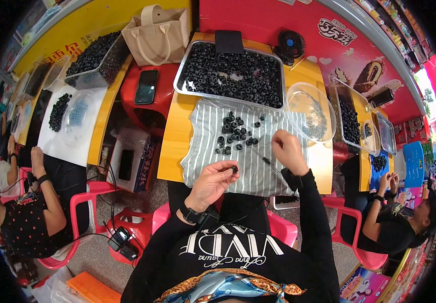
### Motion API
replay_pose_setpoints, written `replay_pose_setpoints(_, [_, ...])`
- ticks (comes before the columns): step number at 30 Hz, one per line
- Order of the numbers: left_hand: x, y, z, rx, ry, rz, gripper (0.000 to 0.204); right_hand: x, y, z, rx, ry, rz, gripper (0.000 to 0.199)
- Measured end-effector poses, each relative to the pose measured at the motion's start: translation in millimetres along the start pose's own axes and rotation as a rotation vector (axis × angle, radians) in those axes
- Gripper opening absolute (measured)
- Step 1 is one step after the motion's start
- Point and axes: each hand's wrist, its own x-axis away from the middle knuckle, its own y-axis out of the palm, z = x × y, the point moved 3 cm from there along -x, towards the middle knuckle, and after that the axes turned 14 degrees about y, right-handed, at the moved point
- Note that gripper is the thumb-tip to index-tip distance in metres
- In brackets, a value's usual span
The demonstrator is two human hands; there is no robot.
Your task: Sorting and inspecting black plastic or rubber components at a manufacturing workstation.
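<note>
My left hand is closed in a pinch on a small black ring-shaped part, held just above the near side of the striped grey cloth. To the right, my right hand hovers over the cloth with its fingers curled together; whatever is in them, if anything, is hidden. A thin dark object lies between the two hands, its kind unclear. Beyond them a loose pile of black ring-shaped parts sits on the cloth. A clear round dish holding many small pale pieces stands beyond my right hand.
At the table's far side, a metal tray is filled with black parts; a small black fan stands beside it. A phone and beige bag rest on a red stool. People sit at tables on either side.
</note>
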Motion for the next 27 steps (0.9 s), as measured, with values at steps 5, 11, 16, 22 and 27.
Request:
replay_pose_setpoints(5, [2.8,2.1,1.7,0.009,-0.012,0.014,0.024,55.2,19.2,-55.3,-0.701,0.116,-0.435,0.007])
replay_pose_setpoints(11, [3.4,3.4,-0.8,-0.035,-0.017,0.064,0.024,73.3,37.1,-70.2,-0.877,0.164,-0.543,0.011])
replay_pose_setpoints(16, [5.0,5.0,0.0,-0.073,0.004,0.029,0.024,71.3,42.5,-65.2,-0.871,0.219,-0.583,0.012])
replay_pose_setpoints(22, [5.3,3.0,-1.6,-0.181,0.032,-0.015,0.024,67.7,37.7,-74.7,-0.600,0.108,-0.464,0.010])
replay_pose_setpoints(27, [6.9,-0.5,1.4,-0.036,-0.019,-0.005,0.024,67.1,39.7,-80.8,-0.629,0.075,-0.405,0.009])
